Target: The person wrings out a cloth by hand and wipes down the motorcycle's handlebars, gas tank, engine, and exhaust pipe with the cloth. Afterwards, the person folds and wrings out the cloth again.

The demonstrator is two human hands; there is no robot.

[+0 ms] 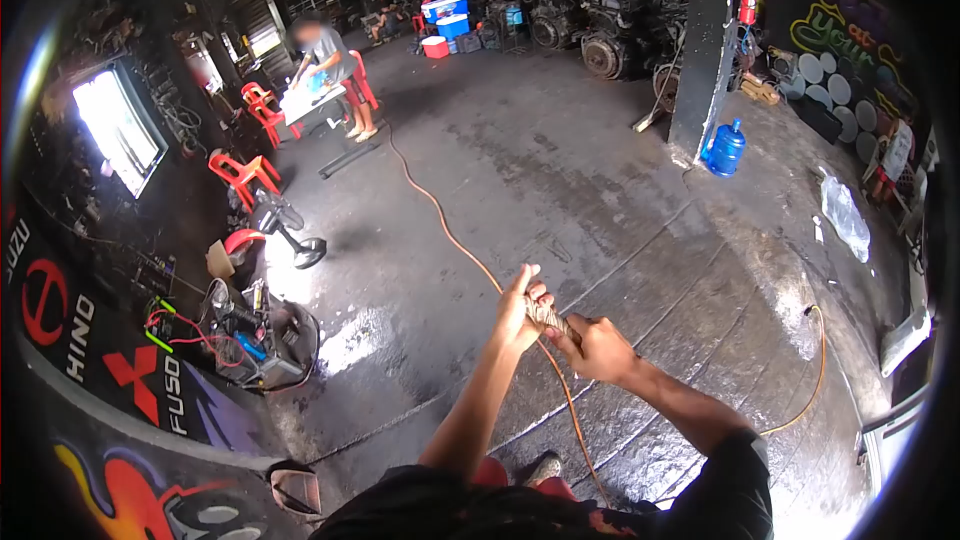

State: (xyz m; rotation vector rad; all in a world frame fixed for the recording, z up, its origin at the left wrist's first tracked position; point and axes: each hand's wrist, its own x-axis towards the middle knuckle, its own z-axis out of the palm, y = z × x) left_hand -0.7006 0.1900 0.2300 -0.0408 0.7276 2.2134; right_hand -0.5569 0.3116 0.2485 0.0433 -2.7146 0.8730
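Observation:
Both hands are raised together in front of the body, above the dark floor. My left hand (520, 312) has its fingers curled round one end of a twisted, light tan bundle (549, 317) that looks like cloth or cord. On the other end of the bundle my right hand (598, 348) is closed, its knuckles facing up. The bundle spans the short gap between the two hands. Below them an orange cable (452, 235) runs along the floor and passes behind the hands.
A person (325, 60) bends over a white table (310, 100) at the upper left, near red chairs (240, 175). A black bin (290, 345) of tools stands at left. A blue water jug (727, 150) is beside a pillar (703, 70). Engines (605, 40) line the back.

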